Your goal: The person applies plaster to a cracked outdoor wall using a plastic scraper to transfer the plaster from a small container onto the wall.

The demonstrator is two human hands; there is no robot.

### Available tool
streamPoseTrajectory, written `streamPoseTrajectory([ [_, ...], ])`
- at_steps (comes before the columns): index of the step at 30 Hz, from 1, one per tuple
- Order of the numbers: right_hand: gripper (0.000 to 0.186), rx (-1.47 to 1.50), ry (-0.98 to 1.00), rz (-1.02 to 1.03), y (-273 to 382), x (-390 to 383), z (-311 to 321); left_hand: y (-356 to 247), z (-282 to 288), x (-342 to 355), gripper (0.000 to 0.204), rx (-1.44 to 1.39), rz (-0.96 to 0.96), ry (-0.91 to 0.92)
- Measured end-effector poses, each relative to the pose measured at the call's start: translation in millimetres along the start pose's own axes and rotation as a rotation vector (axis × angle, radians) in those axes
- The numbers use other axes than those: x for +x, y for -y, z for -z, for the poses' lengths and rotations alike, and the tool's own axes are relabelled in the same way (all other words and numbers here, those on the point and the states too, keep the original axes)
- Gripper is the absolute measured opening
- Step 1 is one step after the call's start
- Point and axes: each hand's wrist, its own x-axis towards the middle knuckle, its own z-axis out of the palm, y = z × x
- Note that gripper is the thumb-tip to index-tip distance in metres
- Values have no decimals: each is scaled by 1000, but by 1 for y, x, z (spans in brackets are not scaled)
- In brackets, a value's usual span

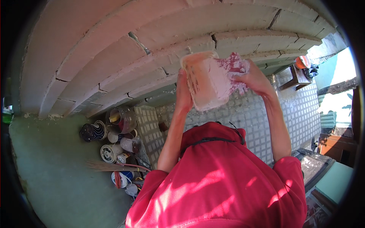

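My left hand (pixel 183 93) grips the near left side of a rectangular translucent plastic tub (pixel 198 57), which is tilted in front of the wall. Thick pale-pink paste or paint (pixel 213 85) coats the inside of the tub. At its right side my right hand (pixel 254 78) is closed on a crumpled pink rag (pixel 235 65) smeared with the same whitish paste. Some of the rag's folds touch the tub's right edge. The fingertips of my right hand are partly covered by the rag.
A block wall (pixel 159 24) with stepped ledges and open joints curves across the top. Paint buckets (pixel 110 152), a clear container (pixel 122 117) and broom bristles (pixel 102 166) crowd the lower left. Checkered tiles (pixel 251 123) cover the floor. An orange bucket (pixel 302 62) sits on a stool (pixel 295 79) at right.
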Motion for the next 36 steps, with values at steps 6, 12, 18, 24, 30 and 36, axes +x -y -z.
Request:
streamPoseTrajectory([
  [6,27,-418,-261,275,6,-14,-14,-10,-13,-2,49,200,-225,-59],
  [12,28,-727,-217,560,-19,-15,-35,-14,-28,-10,38,435,-418,-114],
  [18,26,-593,-282,521,-49,-13,-39,-8,-31,-11,36,534,-470,-197],
  [24,22,-361,-302,495,-59,-22,-51,-4,-32,-8,37,493,-488,-257],
  [30,14,-153,-429,322,-92,-23,-35,1,-41,-5,39,382,-389,-306],
  [36,17,17,-430,211,-71,-33,-42,14,-33,-10,43,415,-465,-320],
])
